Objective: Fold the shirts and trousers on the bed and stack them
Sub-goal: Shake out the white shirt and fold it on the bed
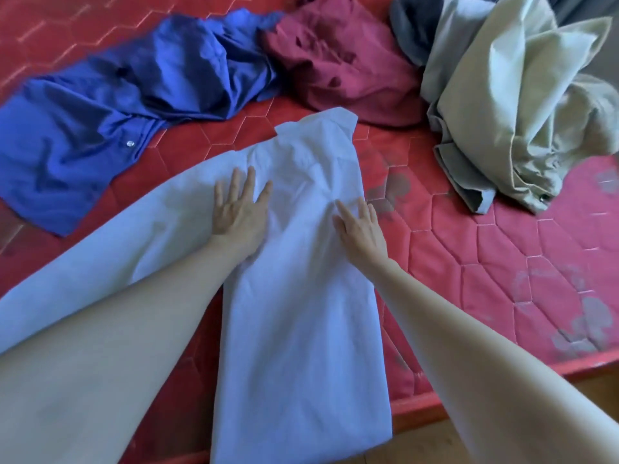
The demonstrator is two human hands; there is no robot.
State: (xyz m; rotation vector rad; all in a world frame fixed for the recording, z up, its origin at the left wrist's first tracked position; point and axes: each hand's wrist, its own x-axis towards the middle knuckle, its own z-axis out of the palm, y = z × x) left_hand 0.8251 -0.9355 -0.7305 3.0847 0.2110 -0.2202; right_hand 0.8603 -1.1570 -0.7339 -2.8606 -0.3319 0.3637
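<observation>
A white shirt [301, 296] lies flat on the red quilted mattress [485, 262], collar pointing away from me, one sleeve stretched out to the left. My left hand [239, 212] presses flat on its upper middle with straight, spread fingers. My right hand [360, 226] rests flat on the shirt's right edge, fingers straight. A crumpled blue shirt [117, 112] lies at the back left. A maroon garment [338, 58] is bunched behind the white shirt. Beige trousers [516, 105] are heaped at the back right, with a grey garment [415, 25] behind them.
The mattress's near edge [502, 383] runs diagonally at the lower right, with wooden floor [435, 443] below it. The shirt's hem reaches that edge. Bare mattress shows to the right of the white shirt.
</observation>
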